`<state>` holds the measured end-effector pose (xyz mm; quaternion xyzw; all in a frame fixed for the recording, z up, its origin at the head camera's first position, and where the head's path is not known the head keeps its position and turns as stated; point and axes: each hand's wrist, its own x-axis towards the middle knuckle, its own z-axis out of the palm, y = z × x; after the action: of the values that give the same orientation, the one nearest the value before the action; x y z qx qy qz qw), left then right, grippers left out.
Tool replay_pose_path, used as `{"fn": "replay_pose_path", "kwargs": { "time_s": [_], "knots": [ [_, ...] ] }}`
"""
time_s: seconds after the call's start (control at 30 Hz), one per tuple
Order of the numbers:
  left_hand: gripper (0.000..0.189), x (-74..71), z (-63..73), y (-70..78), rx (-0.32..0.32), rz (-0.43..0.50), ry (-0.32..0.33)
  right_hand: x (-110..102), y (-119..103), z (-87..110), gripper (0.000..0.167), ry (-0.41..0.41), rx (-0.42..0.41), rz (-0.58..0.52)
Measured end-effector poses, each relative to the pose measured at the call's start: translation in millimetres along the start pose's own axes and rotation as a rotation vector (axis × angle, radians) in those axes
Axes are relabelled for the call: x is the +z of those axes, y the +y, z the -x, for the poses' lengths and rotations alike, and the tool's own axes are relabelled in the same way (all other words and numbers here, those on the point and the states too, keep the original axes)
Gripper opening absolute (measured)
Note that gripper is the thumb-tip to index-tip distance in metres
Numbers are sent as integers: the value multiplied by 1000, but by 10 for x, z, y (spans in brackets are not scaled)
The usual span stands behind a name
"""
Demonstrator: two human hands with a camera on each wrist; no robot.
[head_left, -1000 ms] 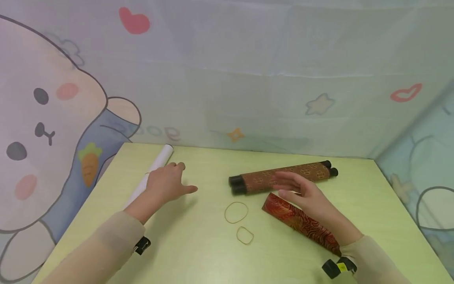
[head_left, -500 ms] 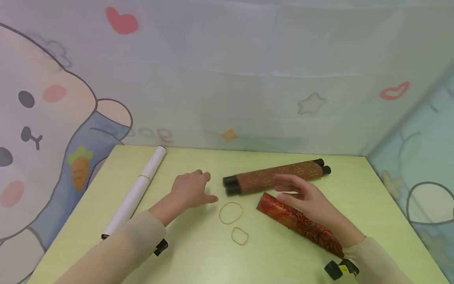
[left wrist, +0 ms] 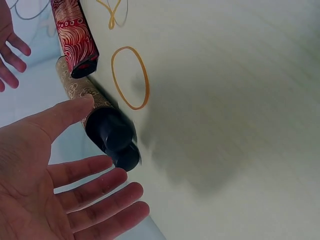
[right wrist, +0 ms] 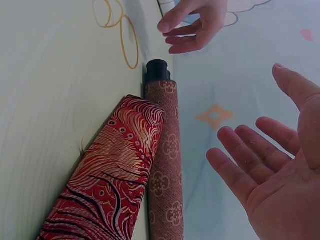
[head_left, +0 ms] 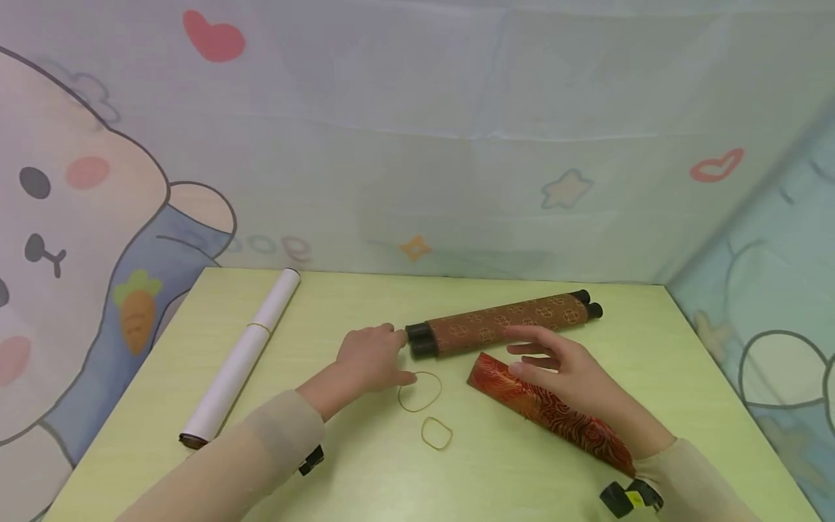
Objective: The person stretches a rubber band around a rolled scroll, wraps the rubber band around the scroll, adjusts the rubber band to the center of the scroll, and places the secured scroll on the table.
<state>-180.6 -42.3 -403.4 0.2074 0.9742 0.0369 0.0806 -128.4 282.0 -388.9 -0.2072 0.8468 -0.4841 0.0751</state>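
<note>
My left hand (head_left: 372,359), fingers spread and thumb out, is beside the black knobs at the left end of a brown patterned hanging scroll (head_left: 509,321). Its thumb overlaps the edge of a larger rubber band (head_left: 420,411) in the head view; the left wrist view shows the palm with nothing in it. Over a slim red brocade piece (head_left: 548,413) hovers my right hand (head_left: 570,370), fingers loosely bent and the palm bare in the right wrist view. That red piece lies slantwise in front of the scroll. A smaller rubber band (head_left: 436,433) lies nearer the front.
A white paper roll (head_left: 228,384) with a rubber band around its middle lies along the left side of the table (head_left: 365,478). A printed cloth (head_left: 417,145) with a cartoon bear hangs behind the table's back edge.
My left hand has moved right, away from the white paper roll and toward the scroll's knobs, leaving the roll uncovered. The right hand stays nearly still over the red brocade piece. The view has shifted slightly.
</note>
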Motion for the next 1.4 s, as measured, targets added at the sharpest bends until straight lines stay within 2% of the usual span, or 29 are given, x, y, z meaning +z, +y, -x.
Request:
{"fn": "replay_pose_path", "kwargs": {
  "time_s": [0.27,0.53,0.7,0.83,1.0,1.27,1.4],
  "knots": [
    [65,-58,-113,113,21,-17,17,-38,-6,45,50,5,0,52],
    [64,-51,-325,223,59,24,60,-41,31,118,51,19,13,90],
    [65,-50,-463,250,83,32,80,-1,61,141,51,19,-14,114],
    [59,-62,-522,241,104,43,79,48,57,161,52,5,1,139],
    [60,-59,-509,215,156,33,80,105,30,190,56,-7,35,165],
    [54,-51,-352,165,299,-68,101,190,10,200,52,-16,-64,175],
    [42,-36,-270,128,287,-109,83,211,-15,201,52,-20,-73,194]
  ]
}}
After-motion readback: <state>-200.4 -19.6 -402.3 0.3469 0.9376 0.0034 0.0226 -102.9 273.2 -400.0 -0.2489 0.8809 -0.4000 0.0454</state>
